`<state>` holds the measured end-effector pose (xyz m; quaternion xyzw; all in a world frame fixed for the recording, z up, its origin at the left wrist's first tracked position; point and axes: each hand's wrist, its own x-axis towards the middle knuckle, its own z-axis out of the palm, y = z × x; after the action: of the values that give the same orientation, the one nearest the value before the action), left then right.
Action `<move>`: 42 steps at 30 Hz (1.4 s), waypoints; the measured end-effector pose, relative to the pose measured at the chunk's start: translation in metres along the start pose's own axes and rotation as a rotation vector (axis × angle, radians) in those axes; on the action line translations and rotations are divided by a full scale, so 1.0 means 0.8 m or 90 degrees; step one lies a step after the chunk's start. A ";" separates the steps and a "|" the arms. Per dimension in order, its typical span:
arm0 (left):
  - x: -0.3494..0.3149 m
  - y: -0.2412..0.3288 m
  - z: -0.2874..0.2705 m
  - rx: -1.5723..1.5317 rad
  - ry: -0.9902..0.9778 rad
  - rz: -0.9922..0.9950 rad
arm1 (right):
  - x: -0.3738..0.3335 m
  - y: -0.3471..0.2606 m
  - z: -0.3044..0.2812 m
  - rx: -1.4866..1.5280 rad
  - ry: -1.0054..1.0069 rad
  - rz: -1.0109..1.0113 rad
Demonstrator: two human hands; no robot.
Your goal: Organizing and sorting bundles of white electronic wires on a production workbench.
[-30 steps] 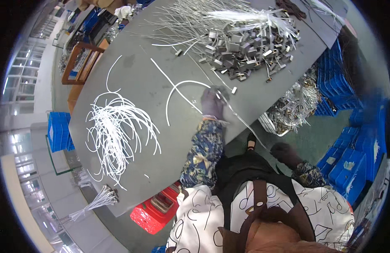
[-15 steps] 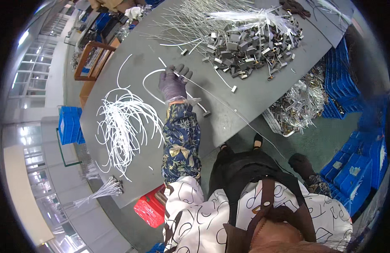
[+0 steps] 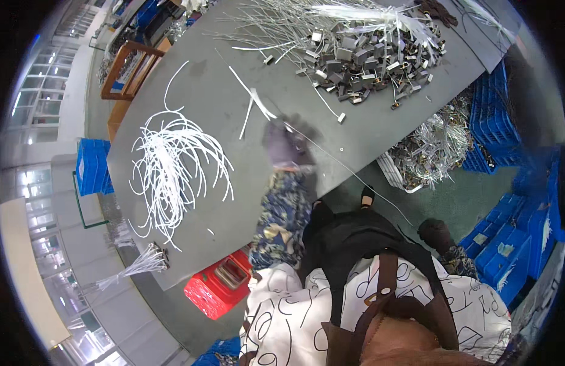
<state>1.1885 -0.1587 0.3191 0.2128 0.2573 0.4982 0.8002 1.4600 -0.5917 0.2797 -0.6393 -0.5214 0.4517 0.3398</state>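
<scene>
My left hand (image 3: 285, 143), in a dark glove and smeared by motion, is over the middle of the grey table, closed around a white cable (image 3: 258, 99). The cable's far part is bent, with one leg lying toward the table's back left. From the same hand a thin wire (image 3: 349, 172) runs down past the table edge toward my right hand (image 3: 437, 236). That hand is gloved too, low at the right and off the table, with its fingers curled. The wire's last stretch beside it is hard to make out.
Loose white cables (image 3: 172, 165) lie heaped on the table's left. At the back is a pile of grey connectors (image 3: 362, 61) with wires. A white crate (image 3: 392, 168) of cables stands right of the table, near blue crates (image 3: 505, 256). A red container (image 3: 212, 293) is below the front edge.
My left hand has come down and right, toward my body, and the wire span between my hands is shorter. The white cable has been drawn along. My right hand has hardly moved.
</scene>
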 end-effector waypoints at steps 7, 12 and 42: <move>0.041 0.073 0.024 0.174 0.225 0.114 | 0.013 -0.058 -0.008 0.015 0.017 0.325; 0.043 0.079 0.012 0.186 0.214 0.109 | 0.001 -0.021 -0.010 -0.108 -0.053 0.089; -0.020 0.155 -0.177 1.502 0.503 0.013 | 0.459 -0.244 0.129 -0.100 -0.057 0.026</move>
<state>1.0088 -0.1100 0.2862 0.6389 0.7691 -0.0006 -0.0156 1.3111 -0.1936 0.3370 -0.6535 -0.5568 0.4444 0.2555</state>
